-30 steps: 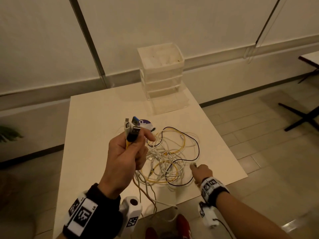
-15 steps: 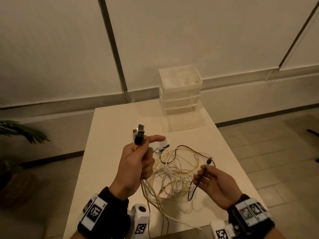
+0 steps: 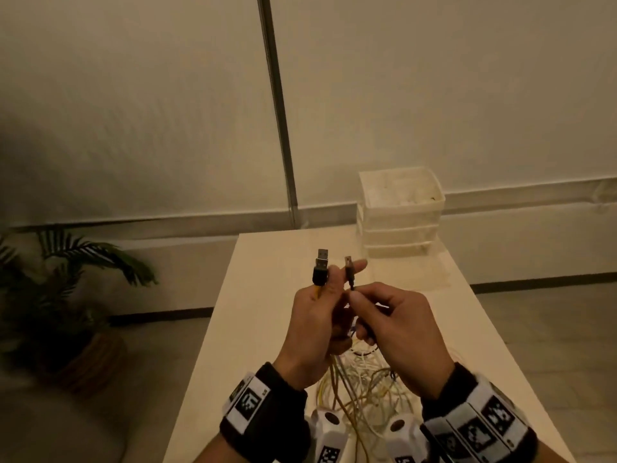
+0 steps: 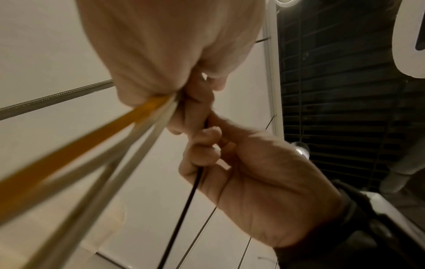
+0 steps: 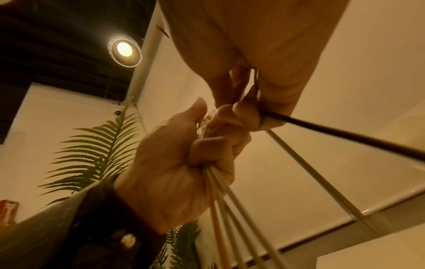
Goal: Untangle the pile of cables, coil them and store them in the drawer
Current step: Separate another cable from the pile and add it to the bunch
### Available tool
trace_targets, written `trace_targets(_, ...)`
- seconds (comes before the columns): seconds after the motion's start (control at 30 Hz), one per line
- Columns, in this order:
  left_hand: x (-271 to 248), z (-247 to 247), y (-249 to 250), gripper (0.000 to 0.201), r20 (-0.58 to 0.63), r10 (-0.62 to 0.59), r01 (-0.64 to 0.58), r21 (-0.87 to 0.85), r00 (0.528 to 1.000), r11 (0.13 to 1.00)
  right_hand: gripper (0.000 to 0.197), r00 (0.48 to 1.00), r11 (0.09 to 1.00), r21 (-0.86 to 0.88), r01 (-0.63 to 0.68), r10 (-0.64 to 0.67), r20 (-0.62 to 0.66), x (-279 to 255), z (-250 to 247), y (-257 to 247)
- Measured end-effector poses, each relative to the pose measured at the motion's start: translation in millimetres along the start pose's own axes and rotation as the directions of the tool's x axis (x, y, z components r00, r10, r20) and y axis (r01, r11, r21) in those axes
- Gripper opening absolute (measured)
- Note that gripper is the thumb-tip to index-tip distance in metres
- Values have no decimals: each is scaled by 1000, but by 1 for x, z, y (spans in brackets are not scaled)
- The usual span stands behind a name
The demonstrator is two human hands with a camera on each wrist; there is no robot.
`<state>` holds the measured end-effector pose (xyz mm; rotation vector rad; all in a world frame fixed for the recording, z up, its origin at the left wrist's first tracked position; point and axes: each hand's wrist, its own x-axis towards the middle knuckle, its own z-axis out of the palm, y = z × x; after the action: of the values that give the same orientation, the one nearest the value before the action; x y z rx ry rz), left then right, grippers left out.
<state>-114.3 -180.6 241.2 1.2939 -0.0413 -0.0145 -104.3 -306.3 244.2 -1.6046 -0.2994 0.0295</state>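
My left hand (image 3: 319, 309) is raised over the table and grips a bundle of cable ends, with USB plugs (image 3: 321, 267) sticking up from its fist. A yellow cable (image 4: 92, 142) and white cables (image 4: 140, 143) hang down from that fist. My right hand (image 3: 380, 312) touches the left and pinches a thin black cable (image 5: 345, 136). The black cable's plug (image 3: 349, 266) stands up beside the left index finger. The tangled cable pile (image 3: 367, 385) lies on the table under both hands, partly hidden by them. A white stacked drawer unit (image 3: 400, 212) stands at the table's far end.
The white table (image 3: 253, 329) runs away from me, with bare surface left of the hands and toward the drawers. A potted plant (image 3: 66, 279) stands on the floor to the left. A wall with a dark vertical strip (image 3: 277, 111) lies behind.
My right hand lifted the black cable's end off the pile and brought it up against the left hand's plugs. The left hand kept its grip. The head view tilted upward.
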Motion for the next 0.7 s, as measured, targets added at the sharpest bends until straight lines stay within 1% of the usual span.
trace_targets(0.07,0,2,-3,49,-19,24,-24,8,1000,1000,16,1000,999,-26,19,-19,4,-1,6,1)
trace_targets(0.2,4,5,-4,33,-38,40,-39,19,998,999,18,994,983,-161,88,-96,-44,3,9,9)
trace_targets(0.3,8,8,-9,32,-78,42,-37,60,996,998,20,994,983,-167,80,-91,-63,5,9,15)
trace_targets(0.4,11,12,-11,43,-87,70,-61,107,994,992,18,989,982,-154,111,-124,-80,4,7,16)
trace_targets(0.43,13,12,-10,49,-109,88,-73,137,990,988,18,986,977,-159,138,-151,-70,3,4,17)
trace_targets(0.5,17,6,-3,56,-204,142,-99,210,969,973,16,982,962,-203,184,-190,-15,-2,-1,24)
trace_targets(0.53,21,1,4,56,-263,168,-112,214,950,970,14,984,957,-227,179,-179,18,-4,-4,30)
trace_targets(0.57,25,-6,12,54,-318,184,-129,186,930,974,14,990,960,-241,143,-135,47,-5,-9,39)
trace_targets(0.6,29,-12,22,51,-358,200,-160,138,912,977,16,994,968,-236,84,-65,89,-6,-14,51)
trace_targets(0.67,34,-27,40,47,-377,232,-232,45,897,972,25,975,966,-257,-12,67,210,-5,-26,75)
trace_targets(0.7,35,-34,48,48,-350,239,-254,5,906,967,28,959,954,-297,-29,110,260,-3,-32,86)
